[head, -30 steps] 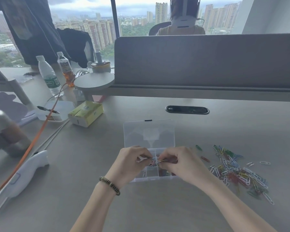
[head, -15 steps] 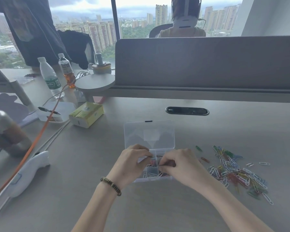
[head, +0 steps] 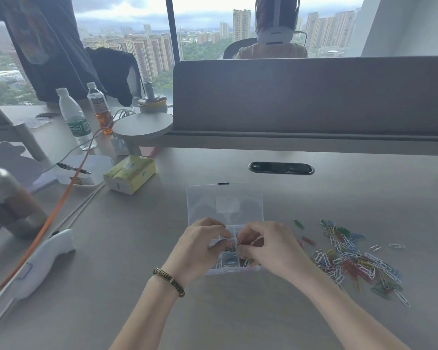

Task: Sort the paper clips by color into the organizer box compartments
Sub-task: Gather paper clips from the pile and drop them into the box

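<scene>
While over organizer box (head: 225, 205) | both hands pinch paper clips (head: 230, 245) between fingertips

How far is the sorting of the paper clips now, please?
Some clips already lie in the compartments of the organizer box. The left hand and right hand meet over the box, fingers curled as if pinching small clips; what they hold is too small to tell. Most work remains: a large mixed pile of clips lies on the desk to the right.
</scene>
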